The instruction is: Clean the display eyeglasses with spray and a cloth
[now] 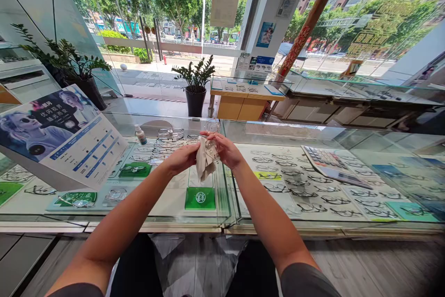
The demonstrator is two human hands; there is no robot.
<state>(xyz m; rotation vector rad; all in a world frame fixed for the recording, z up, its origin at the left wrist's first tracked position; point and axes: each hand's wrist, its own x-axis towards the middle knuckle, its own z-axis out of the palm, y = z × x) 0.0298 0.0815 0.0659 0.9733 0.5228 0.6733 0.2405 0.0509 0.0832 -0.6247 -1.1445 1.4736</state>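
My left hand [183, 158] is closed on a beige cleaning cloth [206, 163], which hangs down in folds over the glass counter. Close beside it, my right hand [227, 149] grips a pair of thin-rimmed eyeglasses [212, 147] against the cloth. One clear lens shows between the hands, and part of the frame is hidden by fingers and fabric. Both hands meet above the display case [222, 216]. A small spray bottle [140, 135] stands on the glass to the left of them.
Rows of spectacles [295, 179] lie inside the case. On top, a calculator [333, 165] rests to the right and a large printed display card [66, 135] leans at the left. Beyond the counter are a potted plant [195, 86] and a wooden display table [243, 102].
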